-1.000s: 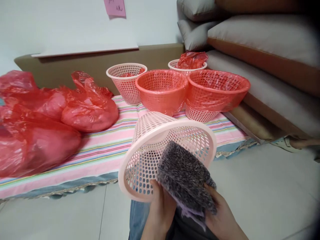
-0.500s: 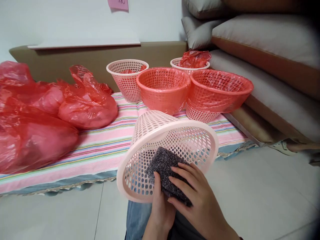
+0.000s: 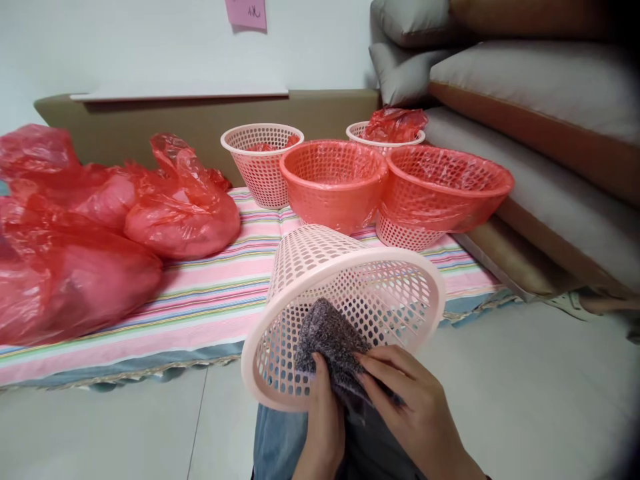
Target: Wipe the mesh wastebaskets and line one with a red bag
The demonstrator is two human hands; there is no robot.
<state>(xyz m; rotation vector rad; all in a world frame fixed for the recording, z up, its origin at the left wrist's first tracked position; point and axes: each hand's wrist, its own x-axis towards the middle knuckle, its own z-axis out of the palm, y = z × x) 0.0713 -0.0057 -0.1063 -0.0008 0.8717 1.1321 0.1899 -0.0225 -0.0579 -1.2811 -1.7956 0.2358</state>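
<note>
A dark grey speckled cloth (image 3: 327, 337) is bunched between my two hands, in front of the mouth of a pink plastic basket (image 3: 300, 263). The basket lies tipped on its side with its open rim facing me. My left hand (image 3: 323, 420) grips the cloth from below, thumb on top, close to the basket's lower rim; its other fingers are hidden. My right hand (image 3: 413, 400) pinches the cloth's right side between thumb and fingers.
Two pink baskets lined with red plastic bags (image 3: 334, 190) (image 3: 447, 187) stand behind on a striped cloth cover (image 3: 210, 287). Further back are two more pink baskets (image 3: 263, 170) (image 3: 357, 131). Full red bags (image 3: 183, 220) lie left; grey cushions (image 3: 540, 87) are stacked right.
My right hand has gone from lying spread over the cloth to pinching its right side. The cloth is now more folded and bunched. The whole view has shifted slightly.
</note>
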